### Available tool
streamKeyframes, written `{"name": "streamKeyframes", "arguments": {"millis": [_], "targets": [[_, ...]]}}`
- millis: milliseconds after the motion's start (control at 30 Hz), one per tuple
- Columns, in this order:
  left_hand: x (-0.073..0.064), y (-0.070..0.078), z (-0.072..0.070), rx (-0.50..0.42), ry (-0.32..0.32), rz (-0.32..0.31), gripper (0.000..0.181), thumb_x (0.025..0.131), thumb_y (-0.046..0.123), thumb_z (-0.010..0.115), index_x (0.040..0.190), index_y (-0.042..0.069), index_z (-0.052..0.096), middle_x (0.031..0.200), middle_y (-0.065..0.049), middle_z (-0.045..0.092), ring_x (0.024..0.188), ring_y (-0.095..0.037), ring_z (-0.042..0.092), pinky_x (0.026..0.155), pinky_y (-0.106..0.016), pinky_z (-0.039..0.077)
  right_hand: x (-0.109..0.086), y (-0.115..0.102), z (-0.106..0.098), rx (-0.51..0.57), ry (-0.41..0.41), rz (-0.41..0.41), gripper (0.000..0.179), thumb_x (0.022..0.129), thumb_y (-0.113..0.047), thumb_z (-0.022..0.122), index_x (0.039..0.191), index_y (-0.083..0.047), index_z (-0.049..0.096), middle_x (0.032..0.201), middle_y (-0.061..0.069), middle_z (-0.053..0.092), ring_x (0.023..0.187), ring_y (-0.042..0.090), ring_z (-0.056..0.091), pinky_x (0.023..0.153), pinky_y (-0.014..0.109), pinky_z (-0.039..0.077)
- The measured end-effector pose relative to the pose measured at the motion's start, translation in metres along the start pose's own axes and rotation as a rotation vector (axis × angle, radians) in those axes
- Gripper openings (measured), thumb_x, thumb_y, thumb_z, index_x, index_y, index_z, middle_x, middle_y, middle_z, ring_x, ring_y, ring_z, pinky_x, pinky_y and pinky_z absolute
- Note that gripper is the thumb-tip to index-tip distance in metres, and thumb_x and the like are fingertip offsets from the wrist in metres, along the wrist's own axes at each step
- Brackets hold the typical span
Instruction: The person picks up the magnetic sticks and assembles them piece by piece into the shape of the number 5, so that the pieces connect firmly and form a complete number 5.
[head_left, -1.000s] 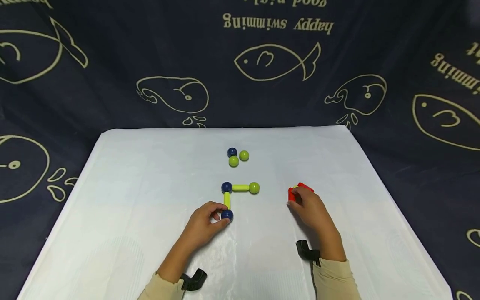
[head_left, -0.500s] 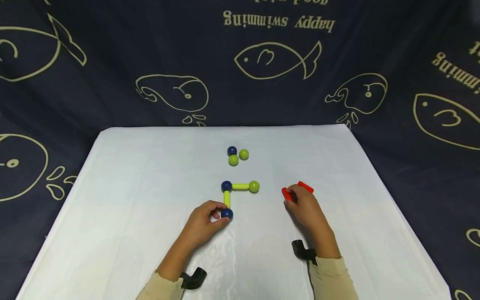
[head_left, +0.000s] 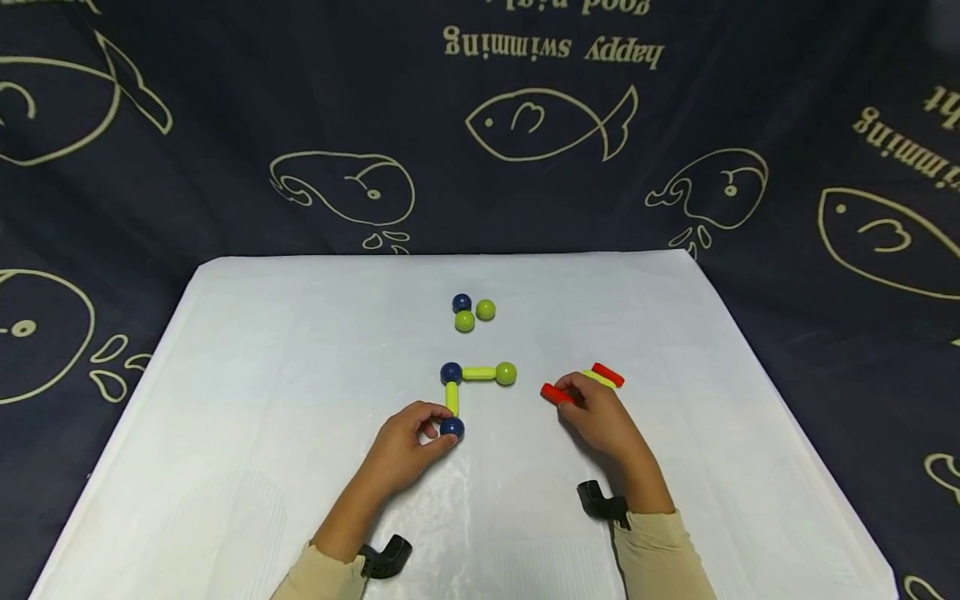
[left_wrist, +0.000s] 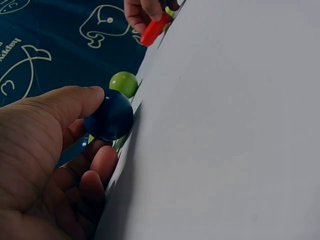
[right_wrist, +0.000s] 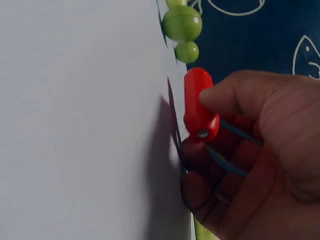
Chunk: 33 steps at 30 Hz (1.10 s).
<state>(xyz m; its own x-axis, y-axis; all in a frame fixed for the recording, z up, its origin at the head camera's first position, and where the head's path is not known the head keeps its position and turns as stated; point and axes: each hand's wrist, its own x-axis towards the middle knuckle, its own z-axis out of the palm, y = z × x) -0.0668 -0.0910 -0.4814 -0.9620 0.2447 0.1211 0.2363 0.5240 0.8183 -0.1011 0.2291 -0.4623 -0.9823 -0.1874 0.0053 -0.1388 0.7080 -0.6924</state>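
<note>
My left hand (head_left: 408, 446) pinches a dark blue ball (left_wrist: 111, 116) between thumb and fingers. This ball ends an L-shaped chain: a yellow-green rod (head_left: 452, 398) runs from it to a second blue ball (head_left: 451, 373), and another yellow-green rod (head_left: 478, 373) leads right to a green ball (head_left: 506, 373). To the right of the chain, my right hand (head_left: 600, 417) grips a red rod (right_wrist: 199, 102) with thumb and fingers; a silvery spot shows on the rod's near end. Just beyond the right hand lie another red rod (head_left: 608, 374) and a yellow-green rod (head_left: 600, 379).
Behind the chain sit a blue ball (head_left: 462, 303) and two green balls (head_left: 465, 322), close together. All lie on a white-covered table (head_left: 300, 350). A dark cloth (head_left: 330, 100) with fish and whale drawings hangs beyond its far edge.
My right hand has moved left with the red rod, away from the other rods, and the rod has turned from upright to slanting in the head view. The left hand stays at its ball.
</note>
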Motion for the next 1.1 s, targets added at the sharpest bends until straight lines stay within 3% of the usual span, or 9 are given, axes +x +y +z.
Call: {"name": "streamKeyframes", "arguments": {"millis": [133,433,600,767,1100], "targets": [[-0.002,0.0,-0.001,0.004,0.0,-0.011,0.026,0.083,0.017,0.082,0.106,0.016,0.07,0.088,0.009,0.059,0.076,-0.011,0.055,0.065,-0.027,0.044,0.001,-0.008,0.004,0.063,-0.061,-0.003,0.021,0.091,-0.005,0.065,0.11,-0.012,0.065,0.091,0.0,0.062,0.083,0.019,0.053,0.075,0.036,0.045],[0.001,-0.004,-0.004,0.003,0.007,-0.01,0.025,0.083,0.014,0.081,0.105,0.015,0.07,0.089,0.007,0.06,0.077,-0.011,0.054,0.066,-0.028,0.043,0.004,-0.031,0.016,0.23,-0.166,-0.043,0.022,0.092,-0.003,0.065,0.111,-0.014,0.066,0.093,0.002,0.064,0.078,0.021,0.055,0.063,0.028,0.046],[-0.001,-0.003,-0.004,0.003,-0.007,-0.035,0.025,0.083,0.015,0.081,0.106,0.015,0.069,0.089,0.008,0.06,0.078,-0.011,0.055,0.067,-0.027,0.043,0.002,-0.04,0.03,0.243,-0.231,-0.071,0.021,0.093,-0.006,0.065,0.112,-0.015,0.066,0.094,-0.001,0.062,0.082,0.02,0.054,0.071,0.03,0.045],[0.0,-0.002,-0.003,0.005,0.006,-0.016,0.025,0.083,0.014,0.081,0.106,0.015,0.069,0.089,0.008,0.06,0.077,-0.01,0.054,0.067,-0.027,0.044,0.001,-0.049,0.042,0.235,-0.271,-0.118,0.02,0.094,-0.007,0.065,0.112,-0.015,0.066,0.092,-0.003,0.061,0.083,0.018,0.053,0.072,0.029,0.044],[0.0,-0.002,-0.001,0.01,-0.007,-0.004,0.025,0.083,0.015,0.081,0.106,0.015,0.069,0.09,0.008,0.061,0.078,-0.011,0.056,0.068,-0.027,0.044,-0.003,-0.057,0.054,0.215,-0.272,-0.149,0.022,0.092,-0.003,0.065,0.109,-0.017,0.068,0.099,-0.007,0.063,0.085,0.016,0.054,0.076,0.031,0.045]]}}
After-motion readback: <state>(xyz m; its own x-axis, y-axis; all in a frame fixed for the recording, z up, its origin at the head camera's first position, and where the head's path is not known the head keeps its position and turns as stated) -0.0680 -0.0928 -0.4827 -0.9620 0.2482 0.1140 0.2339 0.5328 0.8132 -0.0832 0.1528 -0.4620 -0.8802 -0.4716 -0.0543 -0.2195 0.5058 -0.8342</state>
